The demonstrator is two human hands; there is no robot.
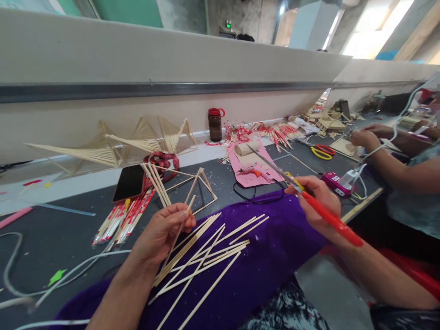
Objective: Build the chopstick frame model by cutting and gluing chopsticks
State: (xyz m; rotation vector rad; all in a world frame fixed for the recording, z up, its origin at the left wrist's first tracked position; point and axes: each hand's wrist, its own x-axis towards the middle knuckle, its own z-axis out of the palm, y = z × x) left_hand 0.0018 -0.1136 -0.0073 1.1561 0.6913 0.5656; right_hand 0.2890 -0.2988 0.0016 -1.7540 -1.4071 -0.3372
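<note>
While the left hand (173, 222) pinches a stick (191, 203) between seven and eight o'clock, the right hand (321, 199) grips a red tool (330, 217) near four. Loose sticks (201, 262) lie on the cloth (275, 236) at six; a bottle (215, 126) stands at twelve.

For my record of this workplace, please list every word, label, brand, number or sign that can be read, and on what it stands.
No text reads with certainty.
Green lit sign at the back: too small to read.
White label on the purple power strip: too small to be sure.
Red-and-white packets: any print is too blurred.
</note>
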